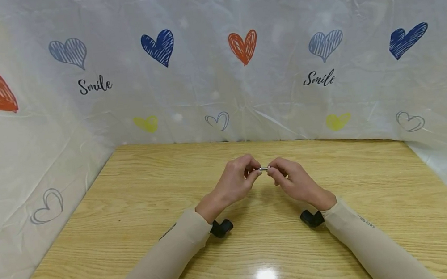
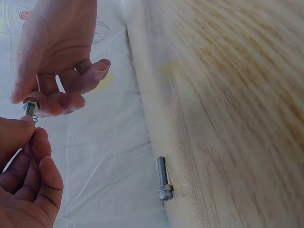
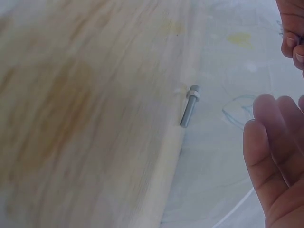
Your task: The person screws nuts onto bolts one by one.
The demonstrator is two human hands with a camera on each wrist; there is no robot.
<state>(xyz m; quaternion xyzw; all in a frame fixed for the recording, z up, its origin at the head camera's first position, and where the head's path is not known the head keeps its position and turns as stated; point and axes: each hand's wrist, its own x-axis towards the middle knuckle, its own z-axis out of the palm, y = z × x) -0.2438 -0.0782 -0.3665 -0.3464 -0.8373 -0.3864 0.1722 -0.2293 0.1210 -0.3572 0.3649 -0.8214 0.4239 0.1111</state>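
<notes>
In the head view, my left hand (image 1: 233, 181) and right hand (image 1: 295, 181) meet above the table, with a small metal bolt (image 1: 264, 168) spanning their fingertips. The left wrist view shows my left thumb and fingers pinching the bolt's threaded shank (image 2: 30, 110). At its upper end is a nut (image 2: 31, 101), held between my right thumb and index finger. A second bolt (image 2: 163, 171), with a nut (image 2: 165, 187) near its head, lies on the table; the right wrist view shows this bolt (image 3: 189, 111) too. My right hand's pinch falls outside the right wrist view.
The wooden table (image 1: 150, 178) reaches back to a pale sheet (image 1: 202, 87) printed with hearts and "Smile". Another sheet side hangs at the left. Black wrist devices (image 1: 221, 228) sit at both cuffs.
</notes>
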